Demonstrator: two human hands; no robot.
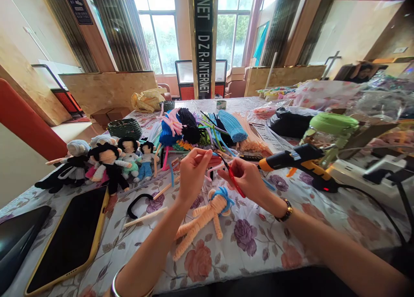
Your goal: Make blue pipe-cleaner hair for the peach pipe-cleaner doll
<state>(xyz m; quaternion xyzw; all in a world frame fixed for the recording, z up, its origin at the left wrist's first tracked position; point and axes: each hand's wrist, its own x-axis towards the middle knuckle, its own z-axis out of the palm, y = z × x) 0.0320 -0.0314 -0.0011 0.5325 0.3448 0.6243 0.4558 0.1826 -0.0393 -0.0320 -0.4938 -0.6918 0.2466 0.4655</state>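
Note:
My left hand [196, 172] is raised over the table, thumb and fingertips pinched on a small blue piece of pipe cleaner [214, 154]. My right hand [247, 178] is closed round red-handled cutters [235, 182], whose dark jaws reach toward the left fingertips. Whether the jaws touch the blue piece is too small to tell. Below both hands lies a peach pipe-cleaner doll [210, 213] with blue hair, its head toward the right hand. Left of it are a curved black pipe cleaner [136, 204] and a pale stick [145, 217].
Finished dolls [106, 163] sit at the left, behind a phone [73, 236]. Pipe-cleaner bundles [231, 126] lie across the back. To the right, a yellow-black glue gun [291, 157] with a trailing cord stands near a green stool-like object [333, 124]. A dark basket [124, 129] is back left.

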